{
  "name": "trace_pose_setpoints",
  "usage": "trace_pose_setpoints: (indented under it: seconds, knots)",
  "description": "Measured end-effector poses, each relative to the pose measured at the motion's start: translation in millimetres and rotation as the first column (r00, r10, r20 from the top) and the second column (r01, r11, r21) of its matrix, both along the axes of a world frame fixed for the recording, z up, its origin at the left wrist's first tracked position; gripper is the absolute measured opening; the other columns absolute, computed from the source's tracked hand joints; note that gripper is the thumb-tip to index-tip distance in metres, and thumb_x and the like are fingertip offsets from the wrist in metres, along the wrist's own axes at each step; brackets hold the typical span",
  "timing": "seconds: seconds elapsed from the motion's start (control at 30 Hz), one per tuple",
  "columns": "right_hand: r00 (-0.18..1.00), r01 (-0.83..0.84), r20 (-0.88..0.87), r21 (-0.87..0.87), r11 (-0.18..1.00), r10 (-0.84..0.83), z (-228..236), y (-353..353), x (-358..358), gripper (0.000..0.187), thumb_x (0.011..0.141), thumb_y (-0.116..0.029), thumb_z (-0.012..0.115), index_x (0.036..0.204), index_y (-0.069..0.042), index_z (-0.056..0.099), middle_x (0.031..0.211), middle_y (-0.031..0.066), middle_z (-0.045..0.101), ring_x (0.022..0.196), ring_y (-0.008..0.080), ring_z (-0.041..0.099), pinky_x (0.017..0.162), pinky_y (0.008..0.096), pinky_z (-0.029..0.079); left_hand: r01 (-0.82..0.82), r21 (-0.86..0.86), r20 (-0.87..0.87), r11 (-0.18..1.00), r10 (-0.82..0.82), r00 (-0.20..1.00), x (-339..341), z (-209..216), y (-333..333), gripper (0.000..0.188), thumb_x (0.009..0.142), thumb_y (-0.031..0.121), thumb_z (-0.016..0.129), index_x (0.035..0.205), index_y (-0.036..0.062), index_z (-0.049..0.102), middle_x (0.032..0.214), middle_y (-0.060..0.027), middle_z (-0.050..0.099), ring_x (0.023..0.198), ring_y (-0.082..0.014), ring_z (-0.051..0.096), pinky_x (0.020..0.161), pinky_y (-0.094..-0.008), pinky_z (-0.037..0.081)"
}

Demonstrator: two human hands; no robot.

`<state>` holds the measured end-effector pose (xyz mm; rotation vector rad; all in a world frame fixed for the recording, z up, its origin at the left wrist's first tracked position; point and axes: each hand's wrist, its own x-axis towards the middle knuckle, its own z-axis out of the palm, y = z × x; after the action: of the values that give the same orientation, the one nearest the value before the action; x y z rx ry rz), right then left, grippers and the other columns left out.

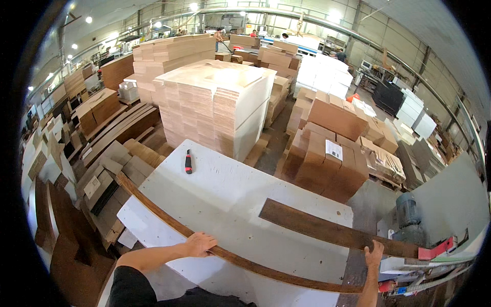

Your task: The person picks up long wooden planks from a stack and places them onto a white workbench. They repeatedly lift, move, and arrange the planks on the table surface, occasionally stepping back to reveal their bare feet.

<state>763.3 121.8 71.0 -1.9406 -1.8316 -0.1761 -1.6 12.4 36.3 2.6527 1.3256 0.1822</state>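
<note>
A long, narrow brown wooden strip (255, 268) runs along the near side of the white worktable (225, 197). My left hand (201, 244) is closed over this strip near its middle, fingers lying across its top edge. Farther right, a wider dark brown board (317, 224) lies on the table and reaches toward the machine at the right. My right hand (374, 253) grips the near edge of that board with bent fingers, close to a red machine part (436, 248). A red and black utility knife (188, 162) rests at the table's far left.
A tall stack of pale wooden panels (197, 107) stands just beyond the table. Brown panel stacks (327, 158) are at the far right. Leaning boards (66, 215) crowd the left. A motor (407, 210) sits by the machine. Other people are in the far background.
</note>
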Motion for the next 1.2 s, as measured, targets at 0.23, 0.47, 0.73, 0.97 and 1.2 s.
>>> trace_pose_setpoints:
  seconds: [0.23,0.47,0.73,0.97,1.2]
  knots:
    - [0.995,0.055,0.09,-0.21,0.976,-0.037,6.3,43.0,37.8,0.063,0.089,-0.048,0.069,0.133,-0.003,0.061,0.141,0.0209,0.053,0.134,0.0407,0.044,0.11,0.0573,0.036,0.024,-0.004,-0.062,1.0,-0.024,0.998,-4.7,-4.3,-0.2,0.046,0.085,0.049,0.074,0.097,0.0096,0.054,0.087,-0.0069,0.059,0.088,-0.0277,0.063,0.077,-0.0428,0.048]
    - [0.993,-0.019,0.102,-0.32,0.947,0.054,-16.6,84.3,25.0,0.067,0.086,-0.063,0.065,0.124,-0.008,0.069,0.129,0.0177,0.064,0.127,0.0387,0.054,0.109,0.0558,0.038,-0.003,-0.078,-0.066,0.997,-0.002,0.998,0.4,2.4,-1.3,0.044,0.077,0.036,0.08,0.098,0.0097,0.052,0.092,-0.0063,0.059,0.092,-0.0268,0.062,0.078,-0.042,0.046]
    - [0.975,-0.144,-0.223,-0.624,0.768,0.001,-29.7,143.4,1.6,0.075,0.075,-0.072,0.072,0.078,0.003,0.073,0.076,0.0199,0.07,0.073,0.0328,0.067,0.067,0.0452,0.05,0.035,-0.004,-0.042,0.999,-0.035,0.998,-10.5,-14.4,4.1,0.044,0.078,0.039,0.08,0.098,0.0108,0.052,0.091,-0.0068,0.06,0.091,-0.0283,0.063,0.075,-0.0434,0.048]
    - [0.958,-0.275,-0.243,-0.61,0.743,0.156,-56.8,145.0,-95.2,0.07,0.08,-0.061,0.076,0.062,-0.002,0.044,0.055,0.0053,0.036,0.053,0.0185,0.034,0.052,0.0427,0.028,0.023,0.02,-0.112,1.0,-0.02,0.993,-14.7,-23.6,0.7,0.045,0.081,0.042,0.075,0.102,0.011,0.051,0.093,-0.0073,0.06,0.093,-0.0291,0.063,0.078,-0.0433,0.047]
    - [0.79,-0.579,-0.571,-0.574,0.579,0.224,-47.3,129.7,-183.7,0.042,0.083,-0.039,0.08,0.073,0.0,0.067,0.06,0.0,0.055,0.059,0.012,0.046,0.056,0.0341,0.039,0.008,0.03,0.009,1.0,-0.008,1.0,-8.2,-20.8,-3.6,0.045,0.079,0.04,0.079,0.098,0.0108,0.051,0.095,-0.0057,0.058,0.094,-0.0261,0.062,0.077,-0.0408,0.044]
